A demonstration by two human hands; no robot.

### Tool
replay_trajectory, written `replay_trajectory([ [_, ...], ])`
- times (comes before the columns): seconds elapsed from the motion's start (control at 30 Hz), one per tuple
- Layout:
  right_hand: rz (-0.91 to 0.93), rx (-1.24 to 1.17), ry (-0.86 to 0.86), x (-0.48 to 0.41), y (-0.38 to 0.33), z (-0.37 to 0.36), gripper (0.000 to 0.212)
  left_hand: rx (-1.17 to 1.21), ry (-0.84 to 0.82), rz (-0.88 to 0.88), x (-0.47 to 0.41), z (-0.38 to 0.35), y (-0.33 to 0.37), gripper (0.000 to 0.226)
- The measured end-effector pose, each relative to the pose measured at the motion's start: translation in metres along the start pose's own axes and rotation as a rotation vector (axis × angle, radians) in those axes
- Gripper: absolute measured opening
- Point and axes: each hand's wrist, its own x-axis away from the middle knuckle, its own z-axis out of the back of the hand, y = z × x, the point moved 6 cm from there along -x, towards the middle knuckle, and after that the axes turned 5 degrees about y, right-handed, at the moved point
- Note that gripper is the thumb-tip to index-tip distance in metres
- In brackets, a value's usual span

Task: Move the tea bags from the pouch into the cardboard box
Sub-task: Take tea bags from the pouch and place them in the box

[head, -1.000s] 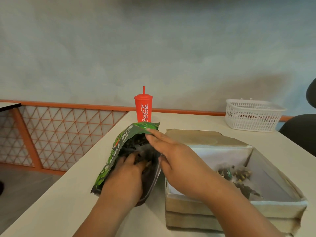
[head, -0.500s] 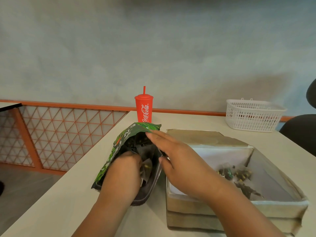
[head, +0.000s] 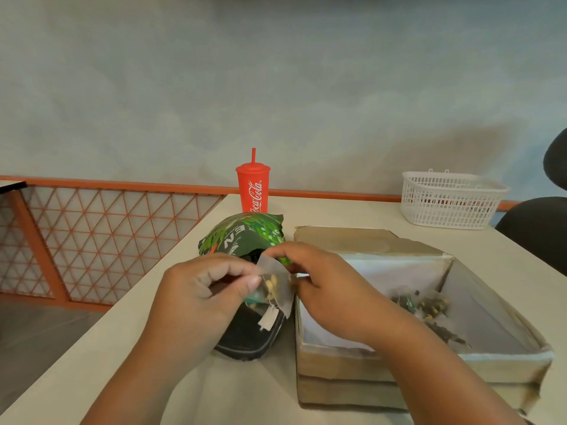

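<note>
I saw the left hand (head: 196, 299) pinching a translucent white tea bag (head: 276, 286) between thumb and forefinger, just above the mouth of the green printed foil pouch (head: 242, 237). The bag's small paper tag hung below it. The right hand (head: 331, 296) had its fingers curled at the pouch's upper edge. It seemed to grip the green rim there, though the tea bag partly hid the fingertips. The pouch lay on the pale worktop (head: 76, 363), just beside the left wall of the open brown cardboard box (head: 429, 363). Several dark tea bags (head: 429, 305) lay inside the box. Behind stood a red plastic cup with a straw (head: 253, 191) and, well apart to the right, a white plastic mesh basket (head: 451, 200).
</note>
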Motion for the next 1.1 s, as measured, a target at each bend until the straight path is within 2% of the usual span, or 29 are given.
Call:
replay_trajectory([
  [0.1, -0.028, -0.068, -0.021, -0.002, 0.003, -0.001, 0.047, 0.147, -0.012, 0.047, 0.000, 0.000, 0.004, 0.018],
  [0.2, -0.053, -0.194, -0.040, -0.001, 0.002, 0.004, 0.047, 0.348, 0.006, 0.139, 0.000, -0.001, 0.002, 0.011],
  [0.3, -0.100, -0.412, -0.068, 0.001, -0.001, 0.013, 0.054, 0.557, -0.018, 0.234, 0.001, -0.004, -0.004, 0.045],
  [0.33, -0.114, -0.495, -0.098, 0.003, -0.003, 0.014, 0.055, 0.601, 0.006, 0.265, 0.002, -0.004, -0.006, 0.048],
  [0.4, -0.115, -0.639, -0.167, 0.007, -0.008, 0.013, 0.058, 0.662, 0.022, 0.313, 0.003, -0.009, -0.005, 0.040],
  [0.47, -0.107, -0.727, -0.226, 0.009, -0.012, 0.009, 0.064, 0.707, 0.028, 0.343, 0.005, -0.014, -0.004, 0.015],
  [0.5, -0.102, -0.741, -0.242, 0.010, -0.015, 0.008, 0.064, 0.710, 0.041, 0.365, 0.005, -0.016, -0.004, 0.005],
  [0.57, -0.099, -0.710, -0.223, 0.011, -0.018, 0.007, 0.058, 0.679, 0.060, 0.374, 0.006, -0.017, -0.004, 0.014],
  [0.73, -0.128, -0.591, -0.026, 0.008, -0.016, 0.011, 0.028, 0.640, 0.068, 0.356, 0.006, -0.018, -0.006, 0.013],
  [0.87, -0.161, -0.537, 0.058, 0.005, -0.010, 0.018, 0.022, 0.610, 0.096, 0.339, 0.006, -0.015, -0.011, 0.019],
  [1.0, -0.155, -0.496, 0.145, 0.008, -0.005, 0.043, 0.021, 0.357, 0.195, 0.177, 0.005, -0.006, -0.004, 0.037],
  [1.1, -0.159, -0.392, 0.193, 0.013, 0.003, 0.066, 0.019, 0.121, 0.249, 0.003, 0.004, 0.003, 0.006, 0.043],
])
